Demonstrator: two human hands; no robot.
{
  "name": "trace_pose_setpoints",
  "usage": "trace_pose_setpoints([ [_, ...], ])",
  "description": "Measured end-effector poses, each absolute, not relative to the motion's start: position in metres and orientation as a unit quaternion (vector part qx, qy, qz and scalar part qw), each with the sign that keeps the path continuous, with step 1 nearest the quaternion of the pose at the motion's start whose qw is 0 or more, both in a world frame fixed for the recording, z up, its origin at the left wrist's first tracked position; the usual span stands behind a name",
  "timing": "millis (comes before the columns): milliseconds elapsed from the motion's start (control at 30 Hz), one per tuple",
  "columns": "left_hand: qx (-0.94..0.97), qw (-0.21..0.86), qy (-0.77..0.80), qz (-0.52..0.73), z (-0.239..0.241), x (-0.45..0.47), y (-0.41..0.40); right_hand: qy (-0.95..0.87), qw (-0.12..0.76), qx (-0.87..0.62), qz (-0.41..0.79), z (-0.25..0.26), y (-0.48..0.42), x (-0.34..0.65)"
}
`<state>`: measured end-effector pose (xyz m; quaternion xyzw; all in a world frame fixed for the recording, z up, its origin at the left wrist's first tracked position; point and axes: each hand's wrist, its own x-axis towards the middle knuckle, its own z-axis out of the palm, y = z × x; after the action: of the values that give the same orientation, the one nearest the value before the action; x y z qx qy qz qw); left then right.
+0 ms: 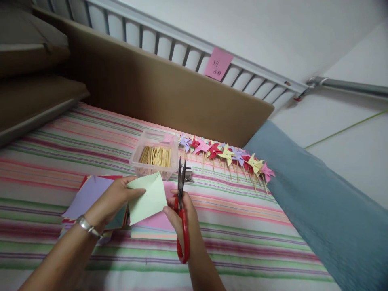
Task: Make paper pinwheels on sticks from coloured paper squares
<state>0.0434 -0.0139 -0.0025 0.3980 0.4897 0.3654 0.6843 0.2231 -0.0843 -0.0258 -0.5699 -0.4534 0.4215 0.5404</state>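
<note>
My left hand (113, 198) pinches the upper left corner of a pale green paper square (148, 198), held above a striped bedsheet (242, 226). My right hand (184, 220) grips red-handled scissors (182, 214) with the blades closed and pointing away from me. Its thumb touches the paper's lower right edge. Under the paper lies a pink sheet (157, 221). A stack of coloured paper squares (87, 194), purple on top, lies beneath my left hand.
A clear plastic tub (155, 155) of wooden sticks stands just beyond the scissors. A row of several finished paper pinwheels (226, 155) lies to its right. A cardboard panel (157, 93) lines the far side. A blue cloth (318, 214) covers the right. A pink note (218, 64) hangs on the rail.
</note>
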Motion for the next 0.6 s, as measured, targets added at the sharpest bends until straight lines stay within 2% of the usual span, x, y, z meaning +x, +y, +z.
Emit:
trace_pose_setpoints([
  [133, 0.370, 0.721, 0.445, 0.381, -0.001, 0.049, -0.016, -0.427, 0.549, -0.575, 0.431, -0.027, -0.081, 0.221],
  [233, 0.298, 0.766, 0.383, 0.422, -0.002, 0.053, -0.019, -0.390, 0.587, -0.544, 0.455, -0.025, -0.080, 0.220],
  [367, 0.230, 0.783, 0.352, 0.459, -0.003, 0.064, -0.028, -0.371, 0.639, -0.525, 0.423, -0.024, -0.081, 0.217],
  [600, 0.308, 0.761, 0.372, 0.432, -0.006, 0.074, -0.038, -0.402, 0.606, -0.538, 0.427, -0.036, -0.082, 0.210],
])
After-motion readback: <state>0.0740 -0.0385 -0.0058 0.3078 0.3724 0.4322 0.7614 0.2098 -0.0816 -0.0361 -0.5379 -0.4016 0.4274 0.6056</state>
